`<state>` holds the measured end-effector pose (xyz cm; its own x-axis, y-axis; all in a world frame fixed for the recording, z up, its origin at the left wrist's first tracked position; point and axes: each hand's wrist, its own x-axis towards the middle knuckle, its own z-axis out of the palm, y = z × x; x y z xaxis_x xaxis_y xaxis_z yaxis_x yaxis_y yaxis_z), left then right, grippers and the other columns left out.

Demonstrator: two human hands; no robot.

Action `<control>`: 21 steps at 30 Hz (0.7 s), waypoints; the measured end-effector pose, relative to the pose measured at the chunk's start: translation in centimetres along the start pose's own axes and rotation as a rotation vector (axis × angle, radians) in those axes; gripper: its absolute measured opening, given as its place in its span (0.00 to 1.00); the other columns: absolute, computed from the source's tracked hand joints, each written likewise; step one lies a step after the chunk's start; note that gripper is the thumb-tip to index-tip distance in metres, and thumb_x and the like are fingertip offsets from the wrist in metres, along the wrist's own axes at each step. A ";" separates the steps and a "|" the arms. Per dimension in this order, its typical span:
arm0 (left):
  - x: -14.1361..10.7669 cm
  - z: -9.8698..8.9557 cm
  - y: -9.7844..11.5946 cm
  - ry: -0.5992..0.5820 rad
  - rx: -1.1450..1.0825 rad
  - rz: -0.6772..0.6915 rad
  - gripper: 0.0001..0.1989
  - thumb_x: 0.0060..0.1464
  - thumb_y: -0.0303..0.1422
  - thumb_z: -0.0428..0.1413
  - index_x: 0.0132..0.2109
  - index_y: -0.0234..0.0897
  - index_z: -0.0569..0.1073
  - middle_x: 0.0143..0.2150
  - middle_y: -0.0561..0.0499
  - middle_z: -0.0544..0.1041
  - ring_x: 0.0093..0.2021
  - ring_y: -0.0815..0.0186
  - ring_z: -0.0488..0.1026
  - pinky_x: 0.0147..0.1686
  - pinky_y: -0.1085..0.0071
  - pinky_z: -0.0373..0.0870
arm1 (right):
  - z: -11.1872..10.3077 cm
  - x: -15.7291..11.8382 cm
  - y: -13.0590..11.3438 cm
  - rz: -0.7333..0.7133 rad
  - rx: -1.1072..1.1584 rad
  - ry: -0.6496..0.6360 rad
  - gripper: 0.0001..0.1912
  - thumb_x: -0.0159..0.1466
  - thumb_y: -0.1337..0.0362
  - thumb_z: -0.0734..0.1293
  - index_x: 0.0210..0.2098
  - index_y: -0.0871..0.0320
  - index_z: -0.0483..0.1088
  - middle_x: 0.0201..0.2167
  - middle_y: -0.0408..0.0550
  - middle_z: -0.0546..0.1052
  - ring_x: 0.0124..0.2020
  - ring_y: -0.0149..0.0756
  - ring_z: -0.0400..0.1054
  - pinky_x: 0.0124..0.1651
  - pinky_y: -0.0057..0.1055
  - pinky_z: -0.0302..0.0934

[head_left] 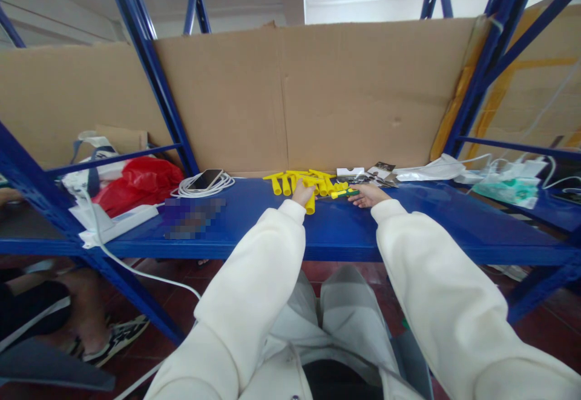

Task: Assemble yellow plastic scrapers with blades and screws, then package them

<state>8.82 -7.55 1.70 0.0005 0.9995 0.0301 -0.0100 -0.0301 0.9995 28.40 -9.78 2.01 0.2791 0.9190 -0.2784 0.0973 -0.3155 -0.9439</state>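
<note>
My left hand (303, 193) is closed on a yellow plastic tube piece (310, 206), whose round end points toward me. Closed around a green-and-yellow screwdriver (344, 193), my right hand (369, 195) is just to the right of it. The screwdriver lies roughly level, and its thin shaft seems to point at the held piece; whether they touch I cannot tell. Behind my hands, several more yellow tube pieces (285, 184) with flat tops lie in a row on the blue shelf (254, 218).
Small cards and metal bits (379, 173) lie behind my right hand. A phone (206, 180) rests on a coiled white cable (181, 190) at left, near a red bag (140, 182) and a power strip (120, 224). A cardboard sheet (354, 97) walls the back. Another person's leg (86, 309) shows lower left.
</note>
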 end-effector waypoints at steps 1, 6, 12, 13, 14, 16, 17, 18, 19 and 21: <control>0.1 0.0 -0.1 0.007 0.000 0.002 0.25 0.57 0.20 0.56 0.60 0.36 0.66 0.50 0.42 0.76 0.32 0.66 0.76 0.33 0.69 0.75 | 0.1 -0.2 0.0 0.009 -0.025 0.002 0.10 0.68 0.60 0.65 0.43 0.62 0.68 0.18 0.47 0.75 0.14 0.30 0.65 0.17 0.22 0.59; 0.2 0.1 -0.3 0.023 -0.008 -0.022 0.23 0.55 0.21 0.57 0.57 0.38 0.67 0.48 0.42 0.77 0.35 0.62 0.79 0.39 0.62 0.77 | 0.1 -0.6 0.1 0.037 -0.079 0.009 0.13 0.70 0.63 0.62 0.49 0.65 0.67 0.20 0.49 0.77 0.16 0.31 0.68 0.18 0.22 0.61; -0.4 0.2 -0.1 0.025 0.026 -0.048 0.24 0.56 0.22 0.56 0.59 0.39 0.66 0.47 0.41 0.78 0.33 0.61 0.80 0.34 0.64 0.76 | -0.2 -0.1 0.3 0.013 -0.071 0.033 0.16 0.66 0.62 0.67 0.51 0.64 0.68 0.25 0.54 0.80 0.18 0.33 0.71 0.21 0.24 0.64; -0.5 0.2 0.0 0.026 0.035 -0.050 0.25 0.55 0.23 0.56 0.60 0.39 0.65 0.47 0.41 0.78 0.32 0.61 0.79 0.33 0.66 0.76 | -0.2 -0.1 0.3 0.005 -0.075 0.042 0.16 0.66 0.62 0.67 0.50 0.65 0.68 0.24 0.53 0.79 0.18 0.33 0.70 0.21 0.24 0.64; -0.6 0.2 0.1 0.028 0.038 -0.051 0.26 0.55 0.23 0.57 0.61 0.39 0.64 0.46 0.41 0.78 0.31 0.61 0.79 0.32 0.66 0.76 | -0.2 -0.1 0.3 -0.004 -0.082 0.051 0.16 0.67 0.62 0.66 0.50 0.65 0.68 0.22 0.51 0.78 0.17 0.32 0.69 0.20 0.24 0.64; -0.8 0.2 0.2 0.035 0.035 -0.055 0.29 0.55 0.23 0.57 0.63 0.39 0.63 0.47 0.40 0.78 0.30 0.61 0.79 0.31 0.67 0.75 | -0.1 0.0 0.3 -0.024 -0.098 0.083 0.13 0.67 0.64 0.64 0.49 0.66 0.68 0.17 0.47 0.74 0.14 0.31 0.66 0.19 0.24 0.62; -0.9 0.2 0.3 0.035 0.033 -0.058 0.29 0.55 0.23 0.57 0.63 0.38 0.63 0.47 0.40 0.78 0.30 0.61 0.79 0.30 0.68 0.75 | -0.1 0.0 0.3 -0.040 -0.101 0.106 0.12 0.67 0.65 0.64 0.47 0.67 0.69 0.15 0.45 0.72 0.13 0.31 0.65 0.18 0.23 0.61; -1.0 0.2 0.4 0.034 0.029 -0.063 0.29 0.55 0.23 0.57 0.63 0.38 0.63 0.47 0.39 0.78 0.31 0.61 0.79 0.31 0.68 0.75 | -0.1 0.1 0.3 -0.061 -0.099 0.135 0.11 0.67 0.67 0.64 0.46 0.67 0.69 0.14 0.44 0.70 0.12 0.31 0.63 0.17 0.24 0.60; -1.1 0.2 0.4 0.031 0.025 -0.067 0.29 0.56 0.22 0.56 0.64 0.38 0.63 0.47 0.40 0.78 0.31 0.61 0.79 0.31 0.67 0.75 | -0.2 0.3 0.3 -0.086 -0.093 0.167 0.09 0.66 0.68 0.64 0.44 0.68 0.70 0.13 0.43 0.69 0.12 0.30 0.62 0.16 0.24 0.59; -1.2 0.2 0.5 0.029 0.011 -0.077 0.29 0.56 0.21 0.55 0.64 0.38 0.63 0.47 0.40 0.78 0.33 0.60 0.80 0.32 0.67 0.75 | -0.4 0.9 0.5 -0.149 -0.075 0.227 0.06 0.65 0.70 0.64 0.40 0.67 0.70 0.12 0.42 0.68 0.11 0.29 0.59 0.15 0.24 0.58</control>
<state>9.01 -8.75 2.20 -0.0283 0.9985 -0.0467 0.0004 0.0468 0.9989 29.09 -9.21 1.40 0.4628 0.8826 -0.0825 0.2210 -0.2049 -0.9535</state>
